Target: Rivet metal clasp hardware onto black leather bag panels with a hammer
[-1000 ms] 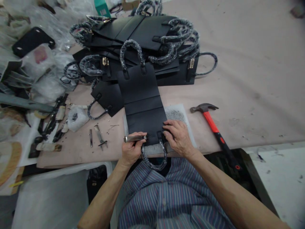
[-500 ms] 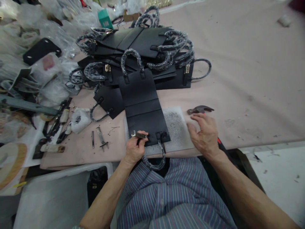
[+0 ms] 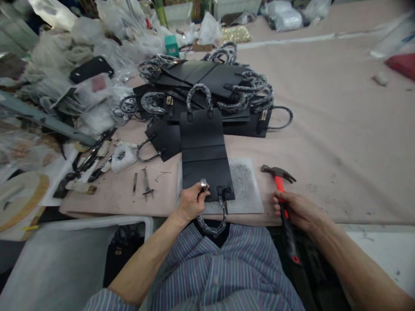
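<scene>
A flat black bag panel [image 3: 205,149] with a wrapped handle at each end lies before me, its near end on a pale board [image 3: 244,185]. Pinched in my left hand [image 3: 192,202] is a metal punch [image 3: 203,183], held upright over the panel beside the near handle's tab; its tip is hidden by my fingers. My right hand [image 3: 300,209] wraps around a red and black claw hammer [image 3: 279,183] at the table's front edge, right of the board. The near handle [image 3: 212,229] hangs over the edge against my shirt.
Behind the panel is a pile of black bag panels [image 3: 207,77] with plastic-wrapped handles. Loose metal tools [image 3: 147,185] and a small white bag [image 3: 123,158] lie to the left. Clear plastic bags [image 3: 97,103] crowd the far left. A pale bin [image 3: 74,259] stands below the edge.
My right hand has closed around the hammer's handle, which lay on the table under it before. The punch has gone from slanted to upright in my left hand. The view has tilted up.
</scene>
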`<state>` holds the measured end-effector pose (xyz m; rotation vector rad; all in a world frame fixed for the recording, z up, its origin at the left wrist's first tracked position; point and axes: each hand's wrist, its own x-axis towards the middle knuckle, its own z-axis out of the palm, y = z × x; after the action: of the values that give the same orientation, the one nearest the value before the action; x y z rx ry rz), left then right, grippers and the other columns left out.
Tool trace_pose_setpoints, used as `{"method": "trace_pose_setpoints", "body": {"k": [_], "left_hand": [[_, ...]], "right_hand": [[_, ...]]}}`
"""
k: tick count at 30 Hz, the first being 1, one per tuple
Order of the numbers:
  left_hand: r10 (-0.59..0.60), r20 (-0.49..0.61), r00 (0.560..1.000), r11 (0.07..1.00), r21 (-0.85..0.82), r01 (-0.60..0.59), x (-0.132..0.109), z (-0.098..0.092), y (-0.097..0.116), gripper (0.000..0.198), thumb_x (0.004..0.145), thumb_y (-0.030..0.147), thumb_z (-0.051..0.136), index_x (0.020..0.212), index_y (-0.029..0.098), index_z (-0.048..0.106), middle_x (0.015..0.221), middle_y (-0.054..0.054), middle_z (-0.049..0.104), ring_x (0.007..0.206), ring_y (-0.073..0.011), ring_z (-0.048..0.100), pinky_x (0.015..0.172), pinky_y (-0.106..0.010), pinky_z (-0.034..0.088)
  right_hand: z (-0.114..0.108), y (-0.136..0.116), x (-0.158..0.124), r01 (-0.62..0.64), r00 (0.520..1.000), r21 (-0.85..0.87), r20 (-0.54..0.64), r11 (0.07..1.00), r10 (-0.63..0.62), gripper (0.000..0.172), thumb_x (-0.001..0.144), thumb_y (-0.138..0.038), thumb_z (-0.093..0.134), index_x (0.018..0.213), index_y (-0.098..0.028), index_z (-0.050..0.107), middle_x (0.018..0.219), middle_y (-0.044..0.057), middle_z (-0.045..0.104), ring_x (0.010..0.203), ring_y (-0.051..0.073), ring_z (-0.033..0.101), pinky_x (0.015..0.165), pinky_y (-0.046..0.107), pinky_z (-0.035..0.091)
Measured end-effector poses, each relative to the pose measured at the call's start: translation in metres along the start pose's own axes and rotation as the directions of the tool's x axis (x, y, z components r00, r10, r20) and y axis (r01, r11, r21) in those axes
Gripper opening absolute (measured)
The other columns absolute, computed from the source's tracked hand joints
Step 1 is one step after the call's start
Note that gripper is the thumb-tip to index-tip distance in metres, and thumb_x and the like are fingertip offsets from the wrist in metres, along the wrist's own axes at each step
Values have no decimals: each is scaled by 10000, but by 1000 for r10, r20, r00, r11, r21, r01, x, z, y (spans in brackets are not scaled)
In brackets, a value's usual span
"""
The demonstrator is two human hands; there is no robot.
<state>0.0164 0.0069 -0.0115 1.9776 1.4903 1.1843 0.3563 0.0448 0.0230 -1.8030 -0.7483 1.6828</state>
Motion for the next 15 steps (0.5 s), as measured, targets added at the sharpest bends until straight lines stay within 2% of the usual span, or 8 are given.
{"method": "trace_pose_setpoints", "body": {"k": [2,3,5,6,9,11,13,15], "left_hand": [[4,-4,1000,1000,8,-4,-1,0,-1,146,913,179,602,1044,205,659,946,-51,783,854,-192,771,800,-289,622],[-3,-7,1000,1000,8,3,-2,1,-2,152,911,177,602,1049,208,657,948,-50,783,851,-193,773,794,-288,623],[-21,-7,1000,1000,5,21,-3,1,-3,158,909,174,602,1053,214,655,951,-48,784,853,-194,774,793,-286,624],[-27,-4,1000,1000,6,27,-3,2,-4,159,908,175,603,1052,216,657,949,-46,783,854,-194,774,794,-285,624],[-17,3,1000,1000,23,17,-4,2,-6,155,902,174,606,1040,218,663,941,-44,781,856,-196,772,794,-284,621],[4,-5,1000,999,52,-4,-4,2,-6,139,891,170,610,1008,217,669,891,-40,776,807,-198,769,747,-276,617],[13,-10,1000,996,84,-12,-5,2,-7,126,882,167,615,979,219,675,828,-30,764,740,-194,759,693,-266,607],[15,-8,1000,997,80,-14,-5,3,-8,138,883,166,617,994,224,677,838,-28,765,742,-191,757,699,-265,605]], "right_hand": [[15,-11,-20,-60,998,36,5,998,59,185,855,-359,576,772,-224,481,589,-66,405,408,82,336,390,220,336],[24,-18,-32,-30,999,17,-16,999,30,222,895,-408,543,783,-229,473,584,-78,374,397,78,307,374,211,299],[40,-32,-56,182,981,-142,-42,973,-190,319,949,-527,480,807,-241,478,577,-74,382,398,93,330,366,222,288],[48,-40,-68,324,939,-263,-31,909,-343,352,960,-564,462,810,-246,481,579,-62,414,413,106,371,378,232,304],[72,-61,-97,646,689,-580,162,496,-707,348,992,-529,426,786,-252,473,572,-21,503,456,135,455,434,262,312],[84,-74,-111,725,532,-665,376,179,-758,322,1004,-458,412,759,-254,452,538,-11,514,419,133,415,440,288,241],[93,-87,-121,734,450,-677,545,-54,-707,303,1011,-406,407,752,-255,446,496,-18,498,371,126,342,442,316,161],[97,-101,-133,729,394,-666,599,-160,-697,297,1021,-386,408,754,-259,440,481,-25,488,356,126,329,443,323,139]]}}
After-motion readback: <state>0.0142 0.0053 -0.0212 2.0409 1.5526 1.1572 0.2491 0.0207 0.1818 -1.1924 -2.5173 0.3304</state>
